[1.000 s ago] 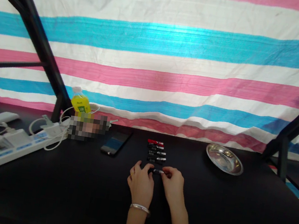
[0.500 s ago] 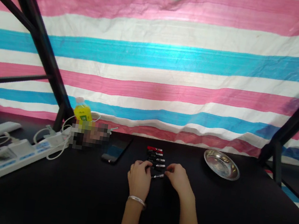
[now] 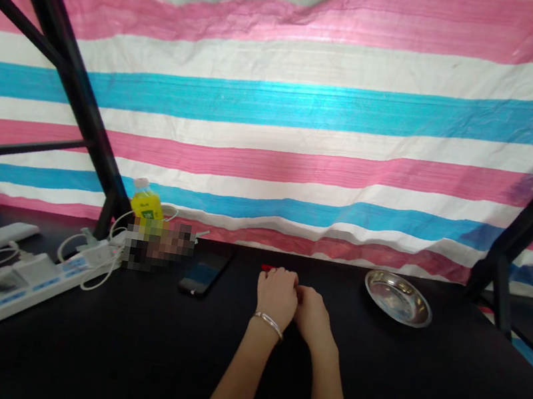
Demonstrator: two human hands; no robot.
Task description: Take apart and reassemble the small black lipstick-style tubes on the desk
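Note:
My left hand (image 3: pixel 277 297), with a silver bangle on the wrist, lies over the row of small tubes on the black table. Its fingers curl downward, and what they grip is hidden under the palm. The end of a red tube (image 3: pixel 266 267) shows just beyond its knuckles; the dark tubes are covered. Against its right side rests my right hand (image 3: pixel 313 316), the two touching. The right fingers are bent in and their tips are out of sight behind the left hand, so anything held there cannot be made out.
A shiny metal dish (image 3: pixel 398 299) stands to the right. On the left lie a phone (image 3: pixel 204 275), a white power strip (image 3: pixel 18 296) with plugs and cables, and a yellow bottle (image 3: pixel 148 206). Black frame bars (image 3: pixel 78 95) and a striped sheet (image 3: pixel 310 115) rise behind.
My left hand has moved right and away from me, over the tubes that were in sight. My right hand has shifted slightly and now meets it.

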